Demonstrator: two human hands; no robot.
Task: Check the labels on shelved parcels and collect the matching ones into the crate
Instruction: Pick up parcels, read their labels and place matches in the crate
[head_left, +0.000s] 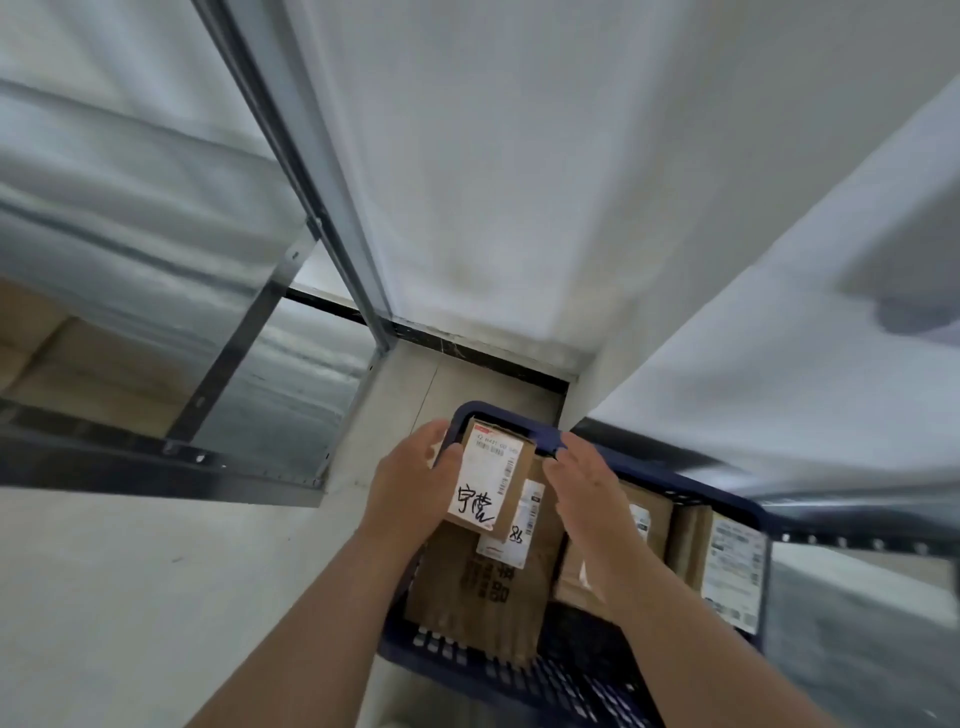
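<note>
Left hand (415, 483): grips a small brown cardboard parcel (519, 475) by its left edge, thumb over the front, fingers behind. The labelled face is turned up toward the head camera, judged so that its white label (483, 478), with handwritten black characters, can be read.

Right hand (587, 488): flat, fingers straight, holding nothing. It stands just beside the parcel's right edge; touching or a small gap, cannot tell. Probably placed to steady the parcel or guide it down.

Position of parcel: held over the far left corner of a dark blue slotted plastic crate (670, 480). It appears to be in the air, not yet resting on the contents.

Crate contents: a large flat brown carton (483, 597) with printed black characters and its own label lies directly under the held parcel. To the right, more brown cartons; one white-labelled carton (732, 577) stands on edge against the right wall, judged packed upright to save floor space.

Surroundings: grey metal shelf frame (156, 462) at left, white wall (519, 156) behind. Edges of view blurred.

Judgement: label check in hand; release into crate would follow if it matches.
</note>
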